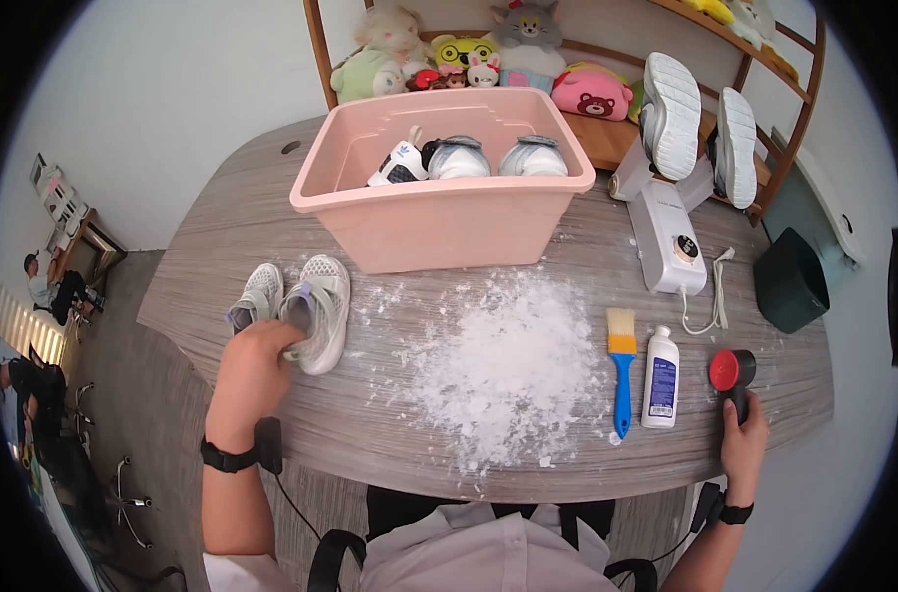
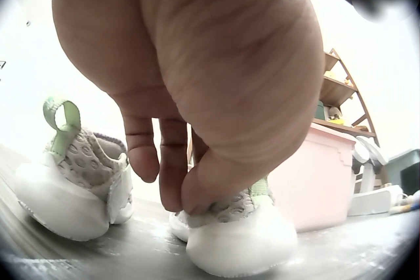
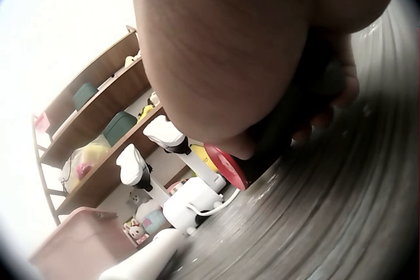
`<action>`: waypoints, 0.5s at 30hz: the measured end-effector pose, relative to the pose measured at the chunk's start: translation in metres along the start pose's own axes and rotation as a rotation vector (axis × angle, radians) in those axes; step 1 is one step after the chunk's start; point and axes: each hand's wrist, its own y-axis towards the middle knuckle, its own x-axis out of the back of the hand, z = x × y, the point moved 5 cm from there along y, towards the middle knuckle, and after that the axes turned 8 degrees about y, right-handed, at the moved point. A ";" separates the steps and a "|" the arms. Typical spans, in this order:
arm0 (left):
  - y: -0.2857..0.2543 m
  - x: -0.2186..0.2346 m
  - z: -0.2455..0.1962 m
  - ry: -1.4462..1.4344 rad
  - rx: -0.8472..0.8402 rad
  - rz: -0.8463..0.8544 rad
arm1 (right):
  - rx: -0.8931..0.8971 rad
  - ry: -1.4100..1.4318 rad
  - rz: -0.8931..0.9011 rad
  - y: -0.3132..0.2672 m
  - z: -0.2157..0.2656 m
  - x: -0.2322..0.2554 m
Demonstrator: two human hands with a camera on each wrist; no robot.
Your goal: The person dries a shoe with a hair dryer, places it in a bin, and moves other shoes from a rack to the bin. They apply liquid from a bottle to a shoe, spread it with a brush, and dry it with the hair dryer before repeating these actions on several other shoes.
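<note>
A pair of small white mesh shoes with pale green loops stands on the table's left side. My left hand [image 1: 252, 363] reaches down to the right-hand shoe [image 1: 323, 314], thumb and fingers pinching its heel collar. Beside it stands the other shoe [image 2: 72, 185], apart from the fingers. At the table's right side, my right hand [image 1: 744, 445] grips the black handle of a handheld device with a round red face [image 1: 725, 370]. In the right wrist view, fingers [image 3: 321, 120] curl round that handle close over the tabletop, and the palm hides much of it.
White powder [image 1: 508, 365] is spread over the table's middle. Behind it stands a pink bin [image 1: 449, 232] with shoes inside. A brush [image 1: 621, 380], a white bottle [image 1: 661, 380] and a shoe dryer [image 1: 666, 237] bearing two shoes stand right of the powder, near a dark green bin [image 1: 792, 281].
</note>
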 end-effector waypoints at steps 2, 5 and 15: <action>0.002 0.002 -0.002 -0.046 0.057 0.021 | -0.017 -0.042 0.004 0.003 -0.001 -0.002; -0.003 0.012 0.005 -0.119 0.129 -0.065 | 0.044 -0.093 -0.028 0.007 -0.009 -0.007; -0.024 0.004 0.068 0.140 0.449 -0.063 | 0.127 0.021 -0.101 0.003 0.011 0.011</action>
